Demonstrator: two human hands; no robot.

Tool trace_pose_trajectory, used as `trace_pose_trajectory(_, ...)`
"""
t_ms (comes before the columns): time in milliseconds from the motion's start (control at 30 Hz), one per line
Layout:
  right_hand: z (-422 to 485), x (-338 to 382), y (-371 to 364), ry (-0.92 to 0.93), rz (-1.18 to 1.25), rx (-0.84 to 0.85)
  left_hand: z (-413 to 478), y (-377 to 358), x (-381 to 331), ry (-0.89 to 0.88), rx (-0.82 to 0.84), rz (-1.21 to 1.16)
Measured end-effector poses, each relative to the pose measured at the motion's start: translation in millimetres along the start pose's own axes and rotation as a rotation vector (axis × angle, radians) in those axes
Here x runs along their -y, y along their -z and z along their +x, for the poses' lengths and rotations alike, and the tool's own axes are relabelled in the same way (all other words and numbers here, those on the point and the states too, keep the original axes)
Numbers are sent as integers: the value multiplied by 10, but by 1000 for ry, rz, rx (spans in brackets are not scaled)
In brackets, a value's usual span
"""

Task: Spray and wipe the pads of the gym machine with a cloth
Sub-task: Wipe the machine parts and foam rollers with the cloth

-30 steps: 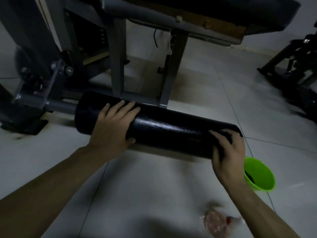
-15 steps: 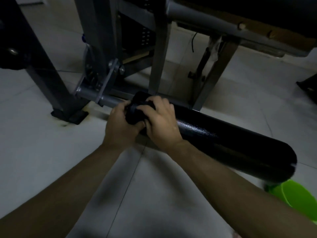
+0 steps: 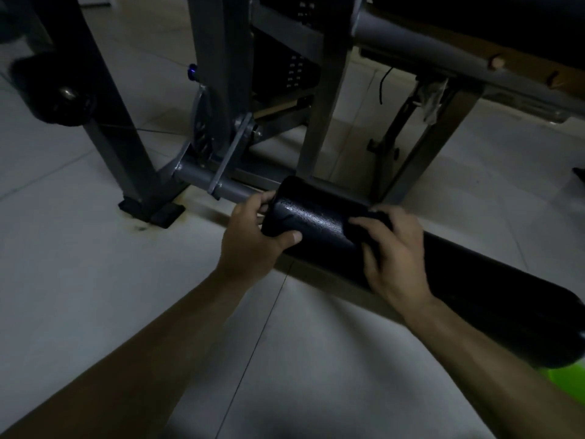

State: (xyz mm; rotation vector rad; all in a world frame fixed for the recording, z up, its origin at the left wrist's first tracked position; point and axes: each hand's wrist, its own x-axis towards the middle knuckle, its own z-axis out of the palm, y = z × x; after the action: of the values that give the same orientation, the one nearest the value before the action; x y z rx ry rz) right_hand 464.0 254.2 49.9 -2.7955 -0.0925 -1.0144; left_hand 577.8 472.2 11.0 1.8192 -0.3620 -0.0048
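Note:
A long black roller pad (image 3: 319,213) lies low across the floor on a grey metal bar (image 3: 202,180) of the gym machine. My left hand (image 3: 253,236) grips the pad's left end, thumb underneath. My right hand (image 3: 392,251) presses a dark cloth (image 3: 370,223) onto the top of the pad, a little to the right of the left hand. The cloth is mostly hidden under my fingers. No spray bottle shows.
The machine's grey frame legs (image 3: 326,99) and a black foot (image 3: 152,207) stand behind the pad. A padded bench (image 3: 474,14) overhangs at the top right. A green bowl's edge (image 3: 566,378) peeks out at the right, on the tiled floor (image 3: 95,280).
My right hand swept the cloth from the pad's right end to its left end, and now sits slightly right of there. My left hand shifted to grip the pad's left end.

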Motion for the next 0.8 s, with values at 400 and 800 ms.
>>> trace_pose_trajectory(400,515,344,-185,293,27,329,-11,-6,23,101,-5,-124)
trace_pose_trajectory(800,420,476,-259,131,93,140,13,-34,48,105,0,-126)
